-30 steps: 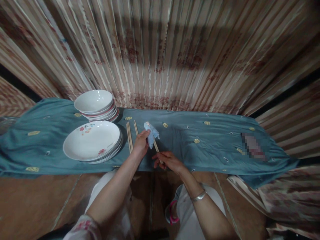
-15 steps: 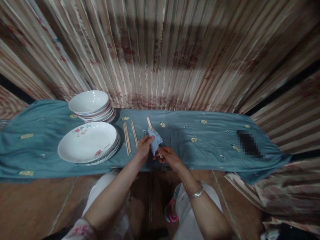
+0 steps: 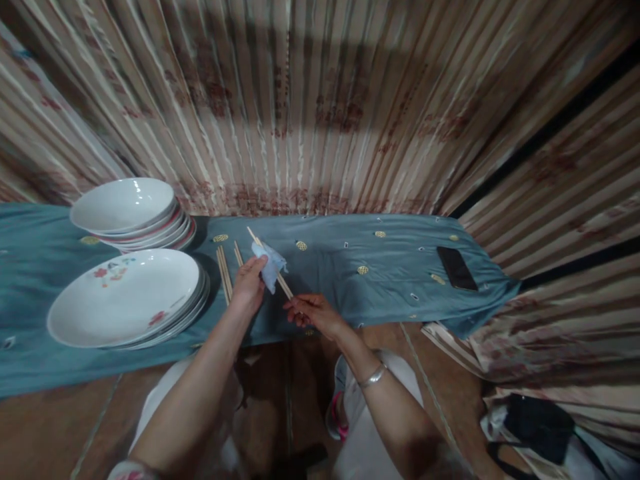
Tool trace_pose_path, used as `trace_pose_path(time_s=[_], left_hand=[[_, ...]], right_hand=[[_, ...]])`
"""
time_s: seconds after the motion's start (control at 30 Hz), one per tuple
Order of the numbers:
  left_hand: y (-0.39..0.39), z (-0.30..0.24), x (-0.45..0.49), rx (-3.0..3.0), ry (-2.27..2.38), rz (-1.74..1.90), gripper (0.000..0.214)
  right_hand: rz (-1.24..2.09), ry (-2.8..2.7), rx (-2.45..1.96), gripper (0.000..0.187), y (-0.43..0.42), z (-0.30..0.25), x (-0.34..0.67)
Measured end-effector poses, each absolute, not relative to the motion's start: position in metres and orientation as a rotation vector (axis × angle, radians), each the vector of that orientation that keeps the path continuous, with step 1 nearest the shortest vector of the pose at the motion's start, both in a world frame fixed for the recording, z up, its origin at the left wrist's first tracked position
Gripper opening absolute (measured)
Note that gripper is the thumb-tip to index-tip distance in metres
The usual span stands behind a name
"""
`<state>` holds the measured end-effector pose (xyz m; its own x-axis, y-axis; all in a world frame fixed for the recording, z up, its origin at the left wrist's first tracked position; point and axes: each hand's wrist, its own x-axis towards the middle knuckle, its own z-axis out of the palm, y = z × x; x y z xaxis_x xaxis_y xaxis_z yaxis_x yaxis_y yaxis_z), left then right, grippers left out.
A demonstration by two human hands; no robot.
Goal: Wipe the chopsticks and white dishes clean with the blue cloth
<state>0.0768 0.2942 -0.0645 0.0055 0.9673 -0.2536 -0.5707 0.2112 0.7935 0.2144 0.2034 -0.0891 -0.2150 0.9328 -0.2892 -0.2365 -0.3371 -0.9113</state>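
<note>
My left hand is closed on a light blue cloth, which is wrapped around the middle of a pair of chopsticks. The chopsticks slant over the table, their upper ends poking out beyond the cloth. At their lower ends my right hand pinches them between its fingers. Just left of my left hand, more chopsticks lie on the tablecloth, partly covered by that hand.
To the left stand a stack of white bowls and a stack of white oval plates with flower prints. A black phone lies at the right on the teal tablecloth. A pleated curtain hangs behind the table.
My right hand has moved away from the cloth toward the chopsticks' lower ends, baring more of their length. The view has turned to the right.
</note>
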Motion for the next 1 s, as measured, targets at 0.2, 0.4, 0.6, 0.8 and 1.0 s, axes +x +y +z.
trace_pose_path(time_s=[0.2, 0.4, 0.6, 0.8, 1.0], left_hand=[[0.295, -0.069, 0.081, 0.589, 0.885, 1.282, 0.031], [0.287, -0.072, 0.089, 0.591, 0.892, 1.232, 0.031], [0.276, -0.075, 0.099, 0.62, 0.92, 1.176, 0.036], [0.282, -0.069, 0.095, 0.575, 0.934, 1.197, 0.038], [0.295, -0.064, 0.085, 0.52, 0.941, 1.295, 0.029]], right_hand=[[1.686, -0.865, -1.128, 0.055, 0.201, -0.094, 0.218], [1.645, -0.754, -1.102, 0.051, 0.202, -0.097, 0.215], [1.649, -0.695, -1.071, 0.048, 0.208, -0.099, 0.214], [1.634, -0.732, -1.054, 0.049, 0.21, -0.095, 0.21], [1.678, -0.846, -1.043, 0.046, 0.2, -0.093, 0.212]])
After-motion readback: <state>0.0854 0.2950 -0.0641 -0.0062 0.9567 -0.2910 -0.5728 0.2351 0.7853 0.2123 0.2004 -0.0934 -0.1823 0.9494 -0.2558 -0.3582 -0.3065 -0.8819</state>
